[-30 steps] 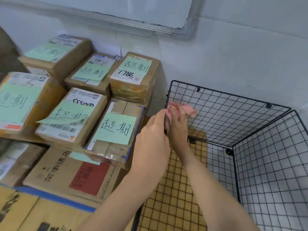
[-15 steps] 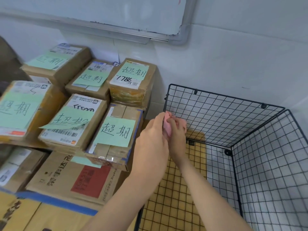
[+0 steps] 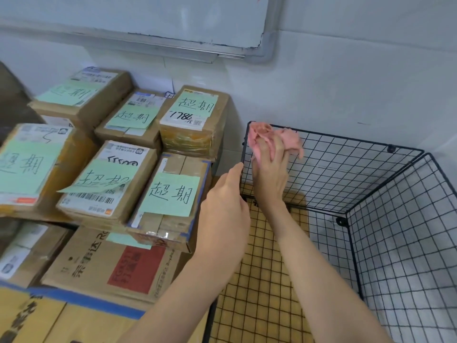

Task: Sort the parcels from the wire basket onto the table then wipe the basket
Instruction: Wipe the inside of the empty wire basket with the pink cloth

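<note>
Pressing a crumpled pink cloth (image 3: 265, 136) against the upper left corner of the wire basket (image 3: 346, 138), the right grip (image 3: 270, 177) holds the fabric bunched between its fingers on the inner face of the back panel. The left grip (image 3: 222, 209) sits just outside that corner, thumb tip touching the panel's upright edge. Its fingers are hidden, so I cannot tell whether it clasps the wire. Parcels (image 3: 170, 194) with green notes lie stacked left of the basket, below a whiteboard (image 3: 148, 18).
</note>
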The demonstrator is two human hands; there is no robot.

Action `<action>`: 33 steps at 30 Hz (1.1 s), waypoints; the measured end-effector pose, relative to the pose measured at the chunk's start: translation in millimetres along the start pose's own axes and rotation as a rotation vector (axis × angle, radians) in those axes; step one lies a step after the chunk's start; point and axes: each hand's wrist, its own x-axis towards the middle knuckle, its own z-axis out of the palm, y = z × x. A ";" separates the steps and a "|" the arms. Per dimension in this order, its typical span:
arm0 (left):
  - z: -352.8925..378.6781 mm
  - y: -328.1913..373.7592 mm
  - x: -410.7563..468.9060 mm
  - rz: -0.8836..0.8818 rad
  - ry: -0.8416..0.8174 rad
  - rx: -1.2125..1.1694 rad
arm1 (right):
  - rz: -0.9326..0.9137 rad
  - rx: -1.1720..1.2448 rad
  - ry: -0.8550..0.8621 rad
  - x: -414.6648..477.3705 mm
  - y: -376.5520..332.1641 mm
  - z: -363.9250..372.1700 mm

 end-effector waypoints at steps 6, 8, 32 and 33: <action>0.7 -0.1 0.3 -0.016 0.001 -0.015 | 0.067 -0.095 -0.452 -99.6 33.5 41.4; 2.0 0.1 0.0 -0.020 -0.008 -0.036 | 0.155 -0.138 -0.537 -121.2 41.2 46.9; 1.0 0.6 -2.1 -0.007 -0.012 -0.065 | 0.205 -0.021 -0.321 -74.6 78.9 -12.0; 0.7 0.2 -1.9 -0.006 -0.011 -0.062 | 0.236 -0.038 -0.396 -88.9 85.3 -7.4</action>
